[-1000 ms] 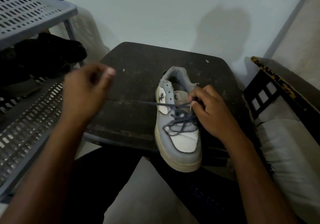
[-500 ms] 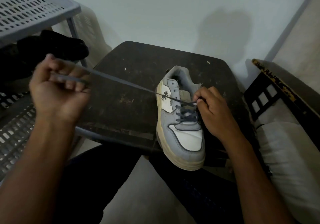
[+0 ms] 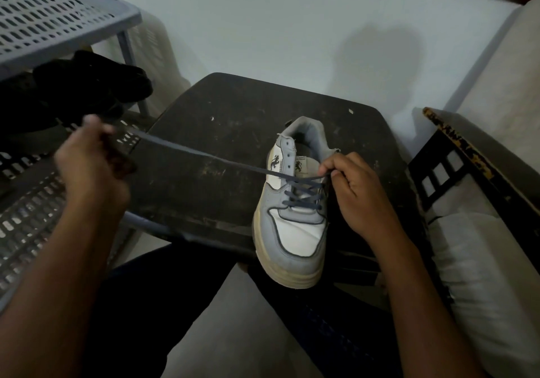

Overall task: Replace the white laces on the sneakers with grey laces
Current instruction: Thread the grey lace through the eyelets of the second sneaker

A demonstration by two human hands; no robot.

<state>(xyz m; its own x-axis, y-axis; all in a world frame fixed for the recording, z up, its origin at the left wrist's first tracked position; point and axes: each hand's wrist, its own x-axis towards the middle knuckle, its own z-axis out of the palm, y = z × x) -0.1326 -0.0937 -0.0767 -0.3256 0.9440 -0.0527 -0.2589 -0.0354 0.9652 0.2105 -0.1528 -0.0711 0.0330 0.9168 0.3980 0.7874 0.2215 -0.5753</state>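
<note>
I see the sneaker [image 3: 295, 202] standing on the dark stool [image 3: 233, 132] with its toe toward me and its heel away, so its long axis runs nearly straight out from my body, tilted a little. The grey lace [image 3: 204, 157] crosses that axis: it leaves the eyelets on the shoe's left side and runs taut, up and to the left, to my left hand [image 3: 90, 158], which is well apart from the shoe, over the edge of the grey rack [image 3: 35, 202]. That hand is blurred, its fingers curled round the lace end. My right hand [image 3: 356, 190] is the nearer one, touching the sneaker's right side, thumb and forefinger pinching the lace at the upper crossings. The lower eyelets are already laced grey; the top ones look open. I judge the next pull should follow the lace's line, leftward and away.
</note>
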